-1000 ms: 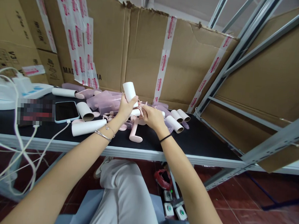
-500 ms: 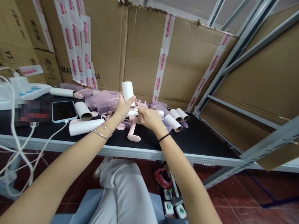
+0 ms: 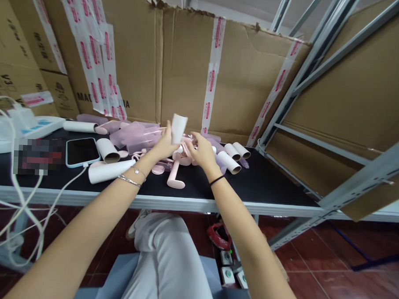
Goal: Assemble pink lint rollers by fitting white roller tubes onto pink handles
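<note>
My left hand (image 3: 166, 143) is wrapped round a white cardboard tube (image 3: 179, 127), held upright and tilted slightly right above the pile. Beside it, my right hand (image 3: 201, 150) has its thumb and fingers bent about a small pink plastic piece (image 3: 187, 145), whose shape is partly hidden. Below the hands lies a pink part with a flat round foot (image 3: 176, 183). Translucent purple plastic pieces (image 3: 142, 138) are heaped behind my left hand. A long white tapered cylinder (image 3: 109, 171) lies under my left wrist.
Several white tubes lie about, including one at the right (image 3: 230, 163) and one at the left (image 3: 107, 150). A phone (image 3: 83, 152) with a cable rests left. A power strip (image 3: 48, 124) stands beyond it. Cardboard (image 3: 186, 74) walls the back; a metal frame (image 3: 289, 98) rises right.
The white tube in my left hand has moved right and now leans right. My right hand has lifted and its fingers have spread from a closed curl. The view has shifted slightly.
</note>
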### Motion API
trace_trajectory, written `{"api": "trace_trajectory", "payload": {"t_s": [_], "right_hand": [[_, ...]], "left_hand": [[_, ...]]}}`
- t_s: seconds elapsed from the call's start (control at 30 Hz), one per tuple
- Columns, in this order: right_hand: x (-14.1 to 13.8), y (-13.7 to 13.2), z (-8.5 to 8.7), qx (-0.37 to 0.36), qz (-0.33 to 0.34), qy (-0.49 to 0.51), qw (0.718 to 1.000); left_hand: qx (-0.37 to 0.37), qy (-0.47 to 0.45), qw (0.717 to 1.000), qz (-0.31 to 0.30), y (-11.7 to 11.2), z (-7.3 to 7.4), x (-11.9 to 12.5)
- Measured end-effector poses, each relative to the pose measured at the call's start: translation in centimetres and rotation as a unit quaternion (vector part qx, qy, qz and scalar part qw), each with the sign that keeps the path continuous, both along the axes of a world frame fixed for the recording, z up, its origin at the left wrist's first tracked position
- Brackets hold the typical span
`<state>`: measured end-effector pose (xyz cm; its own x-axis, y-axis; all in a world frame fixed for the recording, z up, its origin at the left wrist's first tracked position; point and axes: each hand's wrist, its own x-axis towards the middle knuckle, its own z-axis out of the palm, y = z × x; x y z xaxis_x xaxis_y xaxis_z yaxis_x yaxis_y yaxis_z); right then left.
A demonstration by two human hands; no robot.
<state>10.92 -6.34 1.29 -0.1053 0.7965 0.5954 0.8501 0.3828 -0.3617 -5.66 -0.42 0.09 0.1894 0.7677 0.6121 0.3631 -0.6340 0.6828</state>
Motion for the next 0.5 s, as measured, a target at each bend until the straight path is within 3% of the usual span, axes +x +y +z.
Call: {"api": "trace_trajectory", "payload": {"t_s": [0.1,0.2,0.5], "right_hand": [[0.4,0.5,-0.3,-0.022,-0.021,0.004,1.0],[0.9,0.7,-0.3,-0.066,-0.068,-0.022,0.995],[0.6,-0.4,0.1,-0.075,-0.122,-0.002,0.99]], "left_hand": [[0.045,0.2,0.979,-0.002,-0.3,0.1,-0.1],[0.073,0.316,0.945,0.026,-0.4,-0.1,-0.3],[0.028,0.408,0.905,0.117,-1.2,-0.7,0.4]]}}
